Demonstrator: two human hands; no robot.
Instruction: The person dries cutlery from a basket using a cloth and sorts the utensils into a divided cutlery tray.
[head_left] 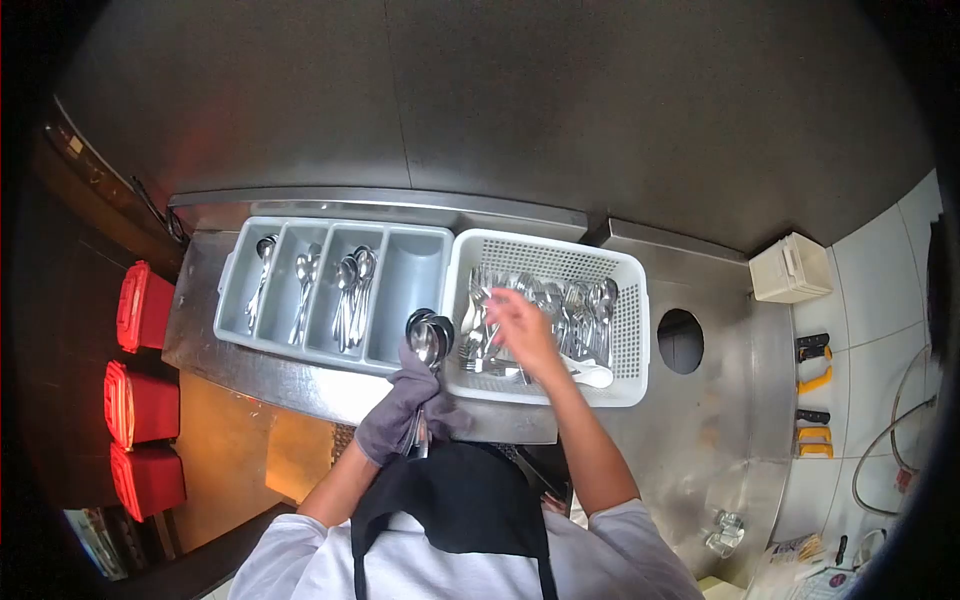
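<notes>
My left hand (pixel 384 418), wrapped in a grey cloth (pixel 405 395), holds a bunch of spoons (pixel 428 340) with the bowls pointing up. My right hand (pixel 520 325) is over a white perforated basket (pixel 630 330) with its fingers apart and nothing visible between them. Forks, spoons and other cutlery (pixel 580 320) lie in that basket. Left of it stands a grey tray (pixel 227 290) with long compartments. Spoons (pixel 355 290) lie in the third compartment from the left, and more cutlery lies in the two left ones. The rightmost compartment (pixel 408 275) shows no cutlery.
Both containers stand on a steel counter (pixel 690 420) with a round hole (pixel 681 341) at right. A cream container (pixel 790 268) and knives with black and yellow handles (pixel 814 375) are at the right wall. Red bins (pixel 145 405) stand at far left. A glass (pixel 725 533) sits lower right.
</notes>
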